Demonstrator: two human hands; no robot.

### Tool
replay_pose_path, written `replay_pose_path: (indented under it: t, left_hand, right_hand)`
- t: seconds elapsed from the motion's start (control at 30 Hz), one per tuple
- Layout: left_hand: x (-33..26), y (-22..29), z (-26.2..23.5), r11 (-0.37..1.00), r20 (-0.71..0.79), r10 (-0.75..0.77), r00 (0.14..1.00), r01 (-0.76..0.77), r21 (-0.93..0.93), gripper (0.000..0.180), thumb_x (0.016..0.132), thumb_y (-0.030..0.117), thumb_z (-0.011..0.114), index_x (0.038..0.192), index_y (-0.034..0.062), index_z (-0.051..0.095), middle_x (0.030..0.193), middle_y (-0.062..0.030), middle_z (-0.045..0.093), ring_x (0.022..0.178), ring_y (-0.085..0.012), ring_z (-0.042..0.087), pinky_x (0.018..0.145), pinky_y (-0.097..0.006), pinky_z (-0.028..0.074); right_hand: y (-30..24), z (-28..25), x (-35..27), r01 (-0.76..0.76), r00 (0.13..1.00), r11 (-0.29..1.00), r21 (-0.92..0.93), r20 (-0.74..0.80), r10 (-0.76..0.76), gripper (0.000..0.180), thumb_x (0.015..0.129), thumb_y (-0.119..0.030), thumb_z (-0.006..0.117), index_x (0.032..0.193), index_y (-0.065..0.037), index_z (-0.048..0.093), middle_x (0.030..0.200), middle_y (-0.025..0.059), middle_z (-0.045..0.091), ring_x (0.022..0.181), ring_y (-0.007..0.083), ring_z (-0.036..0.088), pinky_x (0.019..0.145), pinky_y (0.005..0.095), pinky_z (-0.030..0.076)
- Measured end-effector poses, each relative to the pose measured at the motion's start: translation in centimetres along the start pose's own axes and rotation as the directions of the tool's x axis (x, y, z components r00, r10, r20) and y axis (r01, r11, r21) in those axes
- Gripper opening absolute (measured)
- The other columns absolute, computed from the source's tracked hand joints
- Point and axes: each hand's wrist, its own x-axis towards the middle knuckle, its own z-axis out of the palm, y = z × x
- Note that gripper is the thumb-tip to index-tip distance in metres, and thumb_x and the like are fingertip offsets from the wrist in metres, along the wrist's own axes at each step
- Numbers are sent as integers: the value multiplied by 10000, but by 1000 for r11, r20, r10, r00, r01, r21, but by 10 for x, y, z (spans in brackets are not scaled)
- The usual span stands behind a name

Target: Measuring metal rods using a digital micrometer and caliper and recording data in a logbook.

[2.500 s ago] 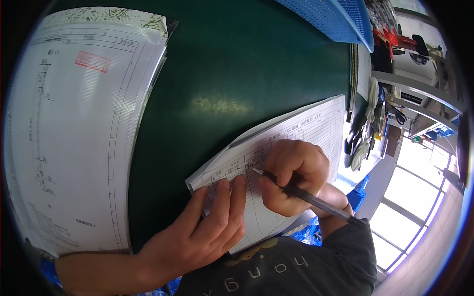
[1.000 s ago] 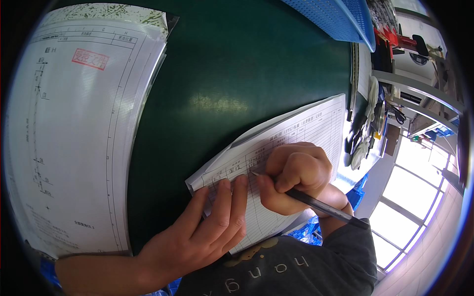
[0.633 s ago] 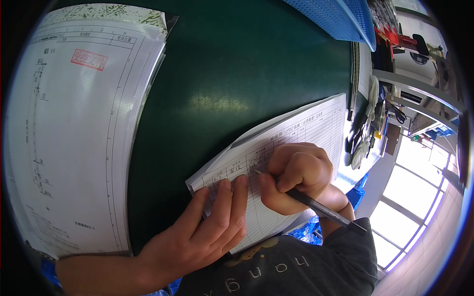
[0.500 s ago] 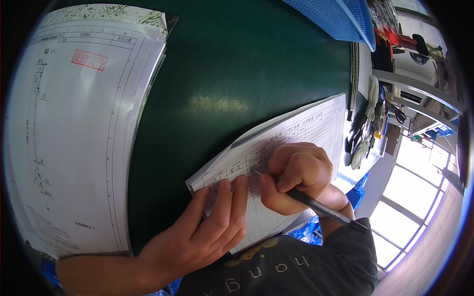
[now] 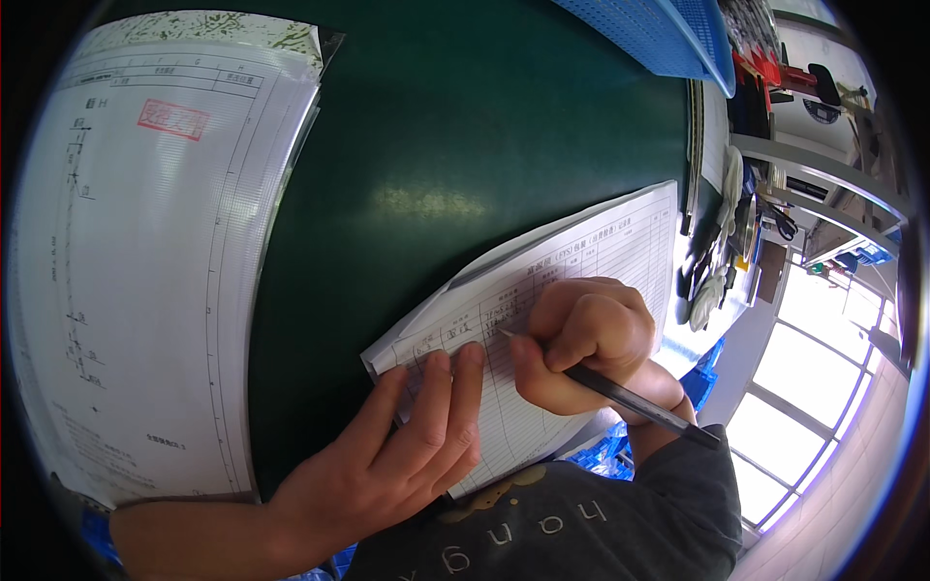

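Note:
A white ruled form sheet [image 5: 601,247] lies on the dark green table [image 5: 465,145], near its front edge. My left hand [image 5: 397,460] rests flat on the sheet's lower left part, fingers spread and pressing it down. My right hand [image 5: 586,339] grips a dark pen [image 5: 630,399], whose tip touches a line in the upper rows of the form. A grey sleeve covers my right forearm at the bottom.
A large white drawing sheet with a red stamp [image 5: 145,252] covers the table's left side. A blue perforated bin [image 5: 659,34] sits at the far right corner. Gloves and small items [image 5: 722,242] lie along the right edge, with shelving and windows beyond.
The pen tip has shifted slightly along the form's row as my right hand writes. My left hand has stayed flat on the sheet.

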Motion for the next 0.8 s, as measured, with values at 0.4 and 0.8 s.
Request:
replay_pose_path:
  t: [0.4, 0.8]
  left_hand:
    - [0, -1, 0, 1000, -1, -1, 1000, 1, -4, 135, 849, 161, 466, 890, 32, 477, 1130, -128, 544, 1033, -242, 499, 815, -305, 484]
    - [1, -2, -1, 1000, -3, 7, 1000, -7, 7, 124, 841, 152, 465, 874, 34, 485, 1135, -131, 542, 1031, -243, 500, 812, -301, 482]
  right_hand:
    - [0, 0, 1, 31, 999, 1000, 2, -15, -31, 300, 602, 99, 598, 644, -113, 390, 504, 24, 448, 387, 151, 468, 346, 251, 321]
    - [-1, -4, -1, 6, 1000, 1000, -23, -1, -6, 299, 612, 97, 599, 653, -111, 389, 527, 29, 463, 392, 141, 467, 349, 248, 317]
